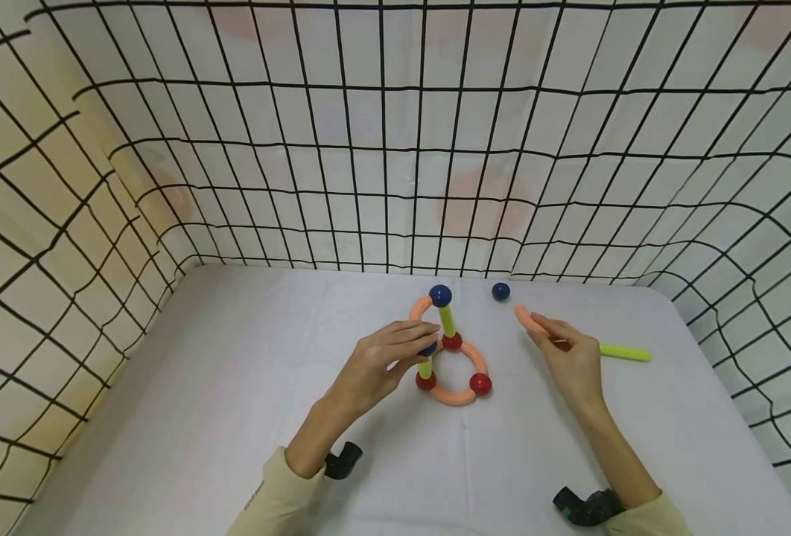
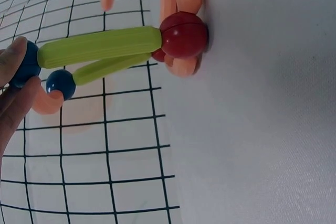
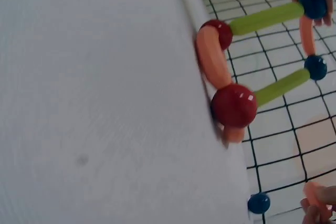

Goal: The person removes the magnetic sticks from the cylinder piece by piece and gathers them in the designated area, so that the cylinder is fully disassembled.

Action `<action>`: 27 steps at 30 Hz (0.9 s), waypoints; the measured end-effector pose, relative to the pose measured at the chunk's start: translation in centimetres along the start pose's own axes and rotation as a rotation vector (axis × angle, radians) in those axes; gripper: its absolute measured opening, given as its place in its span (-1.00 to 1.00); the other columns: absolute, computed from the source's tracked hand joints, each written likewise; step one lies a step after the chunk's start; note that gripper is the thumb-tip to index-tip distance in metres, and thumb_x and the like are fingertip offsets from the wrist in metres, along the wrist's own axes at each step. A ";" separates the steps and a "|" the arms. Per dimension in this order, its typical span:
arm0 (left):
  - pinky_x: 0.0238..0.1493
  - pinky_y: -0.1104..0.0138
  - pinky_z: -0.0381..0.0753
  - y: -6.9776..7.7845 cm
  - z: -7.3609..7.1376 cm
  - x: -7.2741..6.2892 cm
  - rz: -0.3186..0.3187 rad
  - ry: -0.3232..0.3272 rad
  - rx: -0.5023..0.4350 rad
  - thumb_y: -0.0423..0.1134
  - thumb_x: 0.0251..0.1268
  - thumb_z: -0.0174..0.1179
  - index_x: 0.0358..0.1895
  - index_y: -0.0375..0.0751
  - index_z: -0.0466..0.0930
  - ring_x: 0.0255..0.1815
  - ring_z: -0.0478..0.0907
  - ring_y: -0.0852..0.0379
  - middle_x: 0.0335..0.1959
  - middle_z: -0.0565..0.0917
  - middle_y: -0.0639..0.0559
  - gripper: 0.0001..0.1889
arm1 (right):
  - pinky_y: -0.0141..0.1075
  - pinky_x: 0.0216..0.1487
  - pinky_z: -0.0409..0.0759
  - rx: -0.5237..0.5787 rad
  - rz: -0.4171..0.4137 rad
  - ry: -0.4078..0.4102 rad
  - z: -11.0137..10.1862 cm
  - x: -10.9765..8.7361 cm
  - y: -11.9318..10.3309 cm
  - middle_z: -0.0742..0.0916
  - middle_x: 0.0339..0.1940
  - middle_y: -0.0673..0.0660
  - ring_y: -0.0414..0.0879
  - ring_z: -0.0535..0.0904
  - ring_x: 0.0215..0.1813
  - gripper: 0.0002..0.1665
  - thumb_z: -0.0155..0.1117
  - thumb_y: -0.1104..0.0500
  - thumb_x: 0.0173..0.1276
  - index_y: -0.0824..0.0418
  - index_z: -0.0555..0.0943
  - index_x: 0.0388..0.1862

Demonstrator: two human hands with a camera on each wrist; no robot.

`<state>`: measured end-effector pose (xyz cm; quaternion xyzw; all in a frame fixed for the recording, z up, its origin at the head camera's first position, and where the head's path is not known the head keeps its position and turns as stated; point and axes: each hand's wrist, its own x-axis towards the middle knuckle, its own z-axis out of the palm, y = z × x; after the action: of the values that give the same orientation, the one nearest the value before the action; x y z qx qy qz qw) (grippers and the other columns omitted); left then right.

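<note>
My left hand (image 1: 375,365) pinches a blue ball (image 2: 29,66) between thumb and fingers, on top of a green rod (image 2: 100,47) standing in a red ball (image 2: 184,35). A second green rod (image 1: 447,321) stands behind it, topped by another blue ball (image 1: 440,295). An orange curved piece (image 1: 419,307) joins the two blue balls, partly hidden by the left hand. Below, red balls (image 1: 480,384) and orange curved pieces (image 1: 454,397) form a ring on the table. To the right, my right hand (image 1: 575,365) pinches a loose orange curved piece (image 1: 526,318) near one end.
A loose blue ball (image 1: 500,291) lies at the back of the table (image 1: 234,387). Beyond the right hand lies a longer green rod (image 1: 626,353), its near end hidden. Black grid netting (image 1: 402,149) encloses the back and sides. Black fittings (image 1: 586,508) sit at both wrists.
</note>
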<state>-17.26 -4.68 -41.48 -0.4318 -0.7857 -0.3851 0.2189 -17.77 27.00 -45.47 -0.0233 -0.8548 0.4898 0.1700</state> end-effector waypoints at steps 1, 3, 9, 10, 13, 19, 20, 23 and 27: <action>0.26 0.33 0.64 0.0 0.0 0.0 -0.003 0.001 -0.004 -0.54 0.08 0.49 0.15 -0.35 0.73 0.22 0.71 -0.02 0.12 0.78 -0.16 -0.52 | -0.69 -0.25 0.50 -0.019 0.021 -0.008 -0.1 0.1 0.3 0.78 0.15 0.29 -0.43 0.51 -0.21 -0.59 0.36 0.13 0.49 0.23 0.69 0.25; 0.27 0.32 0.64 0.0 0.0 0.0 -0.001 0.001 -0.007 -0.54 0.08 0.49 0.15 -0.35 0.72 0.22 0.71 -0.03 0.12 0.78 -0.17 -0.52 | -0.69 -0.27 0.50 -0.029 0.068 -0.017 -0.2 0.3 0.8 0.76 0.19 0.32 -0.49 0.50 -0.23 -0.57 0.33 0.13 0.51 0.28 0.67 0.26; 0.28 0.32 0.64 0.0 0.0 0.0 0.011 0.011 -0.006 -0.54 0.08 0.49 0.14 -0.37 0.73 0.21 0.71 -0.04 0.11 0.78 -0.17 -0.53 | -0.77 -0.19 0.51 -0.036 0.196 -0.073 -0.5 0.5 1.9 0.66 0.32 0.36 -0.69 0.45 -0.16 -0.53 0.26 0.15 0.56 0.38 0.59 0.32; 0.28 0.31 0.64 0.0 0.0 0.0 0.011 0.012 -0.007 -0.54 0.08 0.49 0.14 -0.37 0.73 0.21 0.71 -0.04 0.11 0.78 -0.18 -0.53 | -0.77 -0.18 0.52 -0.039 0.215 -0.083 -0.5 0.5 2.0 0.65 0.34 0.36 -0.70 0.45 -0.16 -0.53 0.26 0.16 0.56 0.38 0.59 0.32; 0.28 0.31 0.64 0.0 0.1 -0.1 0.009 0.010 -0.005 -0.54 0.08 0.49 0.14 -0.36 0.73 0.21 0.71 -0.04 0.11 0.78 -0.17 -0.53 | -0.69 -0.20 0.62 -0.028 0.254 -0.109 -0.4 0.5 2.4 0.66 0.30 0.40 -0.67 0.54 -0.23 -0.53 0.27 0.19 0.55 0.43 0.57 0.32; 0.28 0.30 0.64 0.0 0.0 -0.2 -0.006 0.001 -0.001 -0.55 0.08 0.49 0.14 -0.35 0.73 0.22 0.70 -0.04 0.13 0.78 -0.16 -0.52 | -0.49 -0.38 0.73 -0.024 0.251 -0.102 -0.1 0.4 3.3 0.79 -0.06 0.50 -0.39 0.73 -0.41 -0.59 0.34 0.26 0.48 0.50 0.64 0.20; 0.28 0.30 0.64 0.1 0.0 -0.2 -0.008 0.001 -0.002 -0.54 0.09 0.49 0.14 -0.35 0.73 0.23 0.70 -0.04 0.13 0.78 -0.16 -0.53 | -0.49 -0.40 0.72 -0.041 0.244 -0.097 -0.1 0.4 3.4 0.79 -0.07 0.49 -0.32 0.76 -0.41 -0.60 0.35 0.27 0.47 0.50 0.66 0.18; 0.28 0.30 0.64 0.1 0.0 -0.2 -0.011 0.001 -0.003 -0.53 0.10 0.48 0.14 -0.35 0.73 0.23 0.70 -0.04 0.13 0.77 -0.17 -0.54 | -0.62 -0.38 0.62 -0.121 0.218 -0.073 0.0 0.4 3.5 0.78 0.04 0.46 -0.06 0.82 -0.17 -0.61 0.40 0.28 0.42 0.47 0.69 0.15; 0.29 0.31 0.63 0.1 -0.1 -0.2 -0.019 -0.006 0.002 -0.52 0.12 0.48 0.16 -0.35 0.72 0.25 0.69 -0.03 0.15 0.77 -0.15 -0.53 | -0.68 -0.20 0.42 -0.199 0.216 -0.051 0.0 0.4 3.4 0.73 0.19 0.41 0.25 0.65 0.25 -0.59 0.48 0.24 0.35 0.41 0.72 0.13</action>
<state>-17.08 -4.81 -41.53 -0.4252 -0.7908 -0.3851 0.2134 -18.55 28.86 -48.25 -0.1197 -0.8957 0.4184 0.0914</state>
